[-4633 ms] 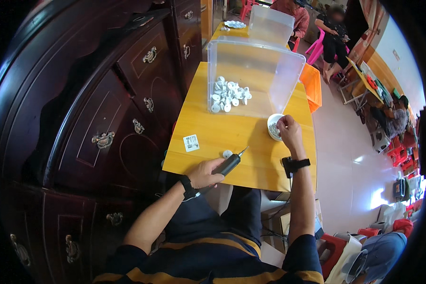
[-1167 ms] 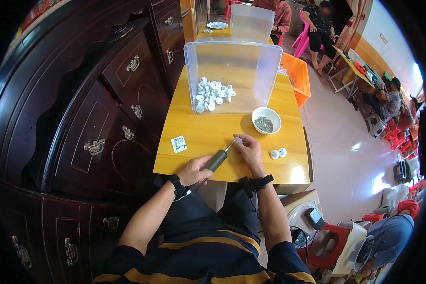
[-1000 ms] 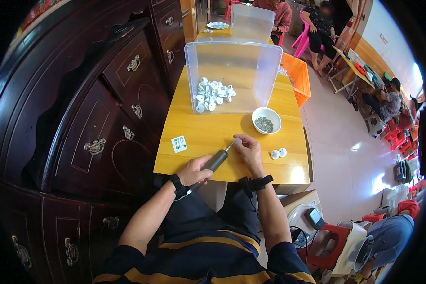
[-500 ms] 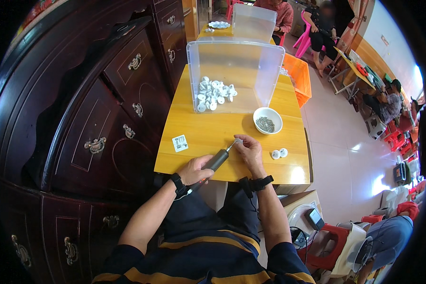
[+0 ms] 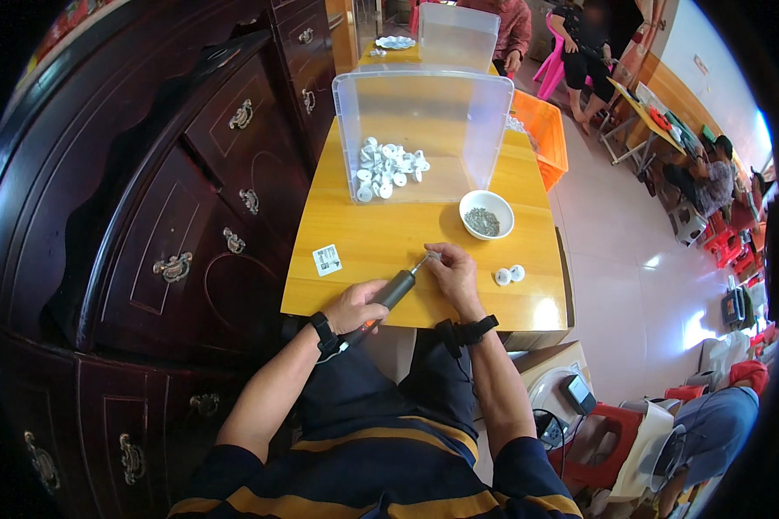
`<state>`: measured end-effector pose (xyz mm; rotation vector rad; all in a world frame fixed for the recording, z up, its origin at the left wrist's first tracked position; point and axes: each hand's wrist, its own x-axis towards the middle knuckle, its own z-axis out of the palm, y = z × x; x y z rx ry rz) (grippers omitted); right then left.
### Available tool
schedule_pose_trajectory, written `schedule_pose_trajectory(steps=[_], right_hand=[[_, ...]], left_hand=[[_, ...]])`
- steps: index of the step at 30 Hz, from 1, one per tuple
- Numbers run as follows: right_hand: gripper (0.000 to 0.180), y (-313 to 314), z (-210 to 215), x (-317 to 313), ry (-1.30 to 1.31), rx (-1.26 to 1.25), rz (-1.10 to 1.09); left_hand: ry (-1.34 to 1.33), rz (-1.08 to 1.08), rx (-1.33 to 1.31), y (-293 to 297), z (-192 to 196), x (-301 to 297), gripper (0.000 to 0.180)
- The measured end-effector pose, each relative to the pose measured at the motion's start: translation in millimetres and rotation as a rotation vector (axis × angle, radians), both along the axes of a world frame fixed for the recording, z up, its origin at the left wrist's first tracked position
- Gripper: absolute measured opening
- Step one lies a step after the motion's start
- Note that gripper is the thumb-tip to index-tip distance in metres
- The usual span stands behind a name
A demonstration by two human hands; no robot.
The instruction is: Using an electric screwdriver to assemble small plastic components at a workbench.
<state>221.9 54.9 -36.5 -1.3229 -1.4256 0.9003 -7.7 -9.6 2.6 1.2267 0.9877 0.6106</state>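
My left hand [image 5: 356, 308] is wrapped round a dark grey electric screwdriver [image 5: 392, 292], its thin bit slanting up to the right. At the bit's tip, my right hand [image 5: 452, 271] pinches a small whitish part [image 5: 432, 257], mostly hidden by the fingers. Two round white pieces [image 5: 509, 274] sit on the table to the right of that hand. Beyond it stands a white bowl [image 5: 505, 205] holding many small metal screws [image 5: 482, 221]. A heap of white round pieces [image 5: 388, 166] lies inside a clear plastic bin [image 5: 459, 184] tipped on its side.
A square printed card [image 5: 327, 259] lies on the yellow table [image 5: 363, 233] at left. Dark wooden drawers [image 5: 147, 251] rise along the left side. An orange crate [image 5: 552, 138] stands past the table's right edge. A red stool [image 5: 610, 450] is at lower right; other people sit farther off.
The view has shifted slightly. Both hands keep nearly the same pose, with the screwdriver's bit still at the small part.
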Motion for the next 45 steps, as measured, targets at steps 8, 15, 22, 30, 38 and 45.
schedule_pose_trajectory(steps=[8, 15, 22, 30, 38, 45], right_hand=[[0.022, -2.5, 5.4, -2.5, -0.015, -0.017, -0.007], [0.025, -2.3, 5.7, -1.9, -0.030, 0.002, 0.005], [0.023, -1.3, 2.7, -2.2, 0.002, -0.010, 0.012], [0.022, -1.2, 0.9, -1.3, -0.020, -0.017, 0.013], [0.022, -3.3, 5.3, -3.1, -0.023, 0.005, 0.003], [0.021, -3.8, 7.1, -3.0, -0.036, -0.029, 0.001]], left_hand=[[0.005, 0.000, -0.012, -0.2, -0.4, -1.4, 0.055], [0.009, -0.007, -0.007, 1.0, -0.5, -0.7, 0.053], [0.020, -0.003, -0.005, 1.5, -2.5, -1.2, 0.052], [0.004, -0.008, -0.006, 0.3, -0.6, -0.7, 0.054], [0.012, -0.014, -0.007, 2.0, -2.7, -1.9, 0.055], [0.013, -0.032, -0.015, 2.4, 2.0, -1.7, 0.051]])
